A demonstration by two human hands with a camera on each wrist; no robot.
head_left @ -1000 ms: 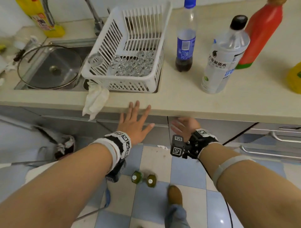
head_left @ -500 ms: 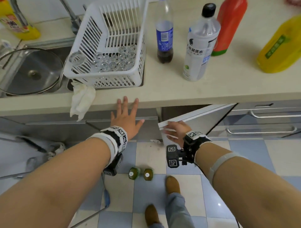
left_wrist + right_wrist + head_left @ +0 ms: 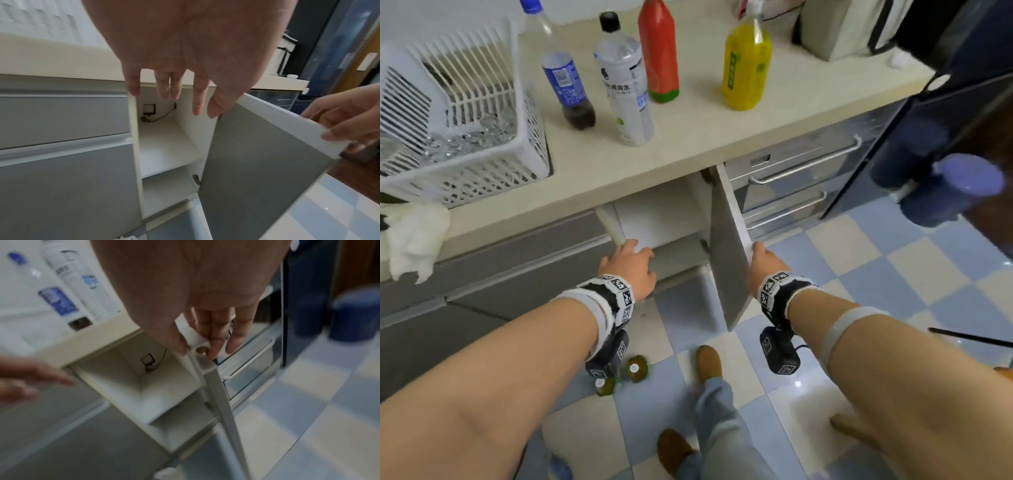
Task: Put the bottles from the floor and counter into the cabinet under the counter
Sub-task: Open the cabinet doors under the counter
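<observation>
The cabinet door [image 3: 726, 253] under the counter stands wide open. My right hand [image 3: 762, 260] pinches its top outer corner [image 3: 197, 340], thumb on one face and fingers on the other. My left hand [image 3: 631, 263] hovers with straight fingers in front of the open cabinet [image 3: 164, 142], which has a white shelf and holds nothing. On the counter stand a cola bottle [image 3: 566, 82], a clear water bottle [image 3: 625, 89], a red bottle [image 3: 659, 51] and a yellow bottle [image 3: 746, 61]. Two small green bottles [image 3: 635, 368] lie on the floor below my left wrist.
A white dish basket [image 3: 462, 130] with glasses sits at the counter's left, a white cloth [image 3: 414, 240] hanging over the edge. Drawers with bar handles [image 3: 804, 168] are right of the door. A blue bin [image 3: 948, 192] stands on the checkered floor. My feet [image 3: 709, 366] are near the bottles.
My right hand has swung the cabinet door from barely ajar to wide open. My left hand has dropped from the counter edge to the cabinet opening. The view has shifted right.
</observation>
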